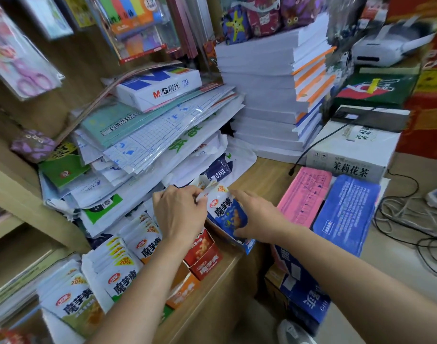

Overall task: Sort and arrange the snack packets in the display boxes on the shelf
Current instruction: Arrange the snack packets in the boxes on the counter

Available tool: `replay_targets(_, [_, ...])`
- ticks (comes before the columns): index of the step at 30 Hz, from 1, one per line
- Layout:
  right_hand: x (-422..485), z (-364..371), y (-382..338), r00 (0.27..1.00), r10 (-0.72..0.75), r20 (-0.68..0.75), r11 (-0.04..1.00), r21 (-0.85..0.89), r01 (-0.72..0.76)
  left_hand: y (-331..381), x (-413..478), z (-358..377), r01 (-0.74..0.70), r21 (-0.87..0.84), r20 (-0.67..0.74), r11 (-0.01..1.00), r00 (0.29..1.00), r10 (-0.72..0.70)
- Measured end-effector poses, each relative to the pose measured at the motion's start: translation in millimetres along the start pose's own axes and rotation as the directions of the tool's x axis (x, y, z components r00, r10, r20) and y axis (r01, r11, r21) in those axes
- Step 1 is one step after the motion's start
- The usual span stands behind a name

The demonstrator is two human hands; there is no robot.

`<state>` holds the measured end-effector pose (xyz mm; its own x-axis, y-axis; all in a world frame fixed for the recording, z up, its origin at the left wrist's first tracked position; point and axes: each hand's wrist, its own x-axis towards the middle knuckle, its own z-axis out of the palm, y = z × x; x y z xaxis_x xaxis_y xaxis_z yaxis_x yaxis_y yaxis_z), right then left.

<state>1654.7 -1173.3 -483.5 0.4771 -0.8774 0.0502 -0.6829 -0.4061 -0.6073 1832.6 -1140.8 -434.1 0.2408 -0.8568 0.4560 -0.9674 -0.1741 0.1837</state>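
Wooden shelf (227,266) carries a slumping stationery pile (148,135) behind 4 display boxes; the blue display box (233,240) sits at the shelf's outer edge; left hand (179,211) pinches the blue snack packet (226,211) top, right hand (258,217) apparently steadies its side; risk: a hard push tips box off.

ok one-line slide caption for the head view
Both hands, left and right, grip blue-and-white snack packets above the blue display box.
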Motion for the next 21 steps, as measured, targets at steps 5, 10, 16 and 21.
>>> replay_targets(5, [3.5,9.4,-4.0,0.990,-0.132,-0.053,0.991,0.026,0.134,-11.7,10.7,-4.0,0.056,0.004,-0.014,0.998,0.998,-0.056])
replay_targets(10, [9.3,8.7,-3.0,0.991,-0.119,0.054,0.993,0.010,0.119,-26.4,21.7,-3.7,0.080,-0.152,0.139,0.985,0.988,-0.059])
replay_targets(16, [17.5,13.9,-11.9,0.981,-0.023,0.193,0.998,-0.049,0.033,-36.2,32.0,-4.0,0.057,-0.126,0.251,0.990,0.968,-0.024])
replay_targets(21, [13.1,23.5,-16.8,0.976,-0.002,0.217,0.985,-0.170,0.040,-44.2,36.4,1.4,0.065,-0.125,0.276,0.990,0.961,-0.028])
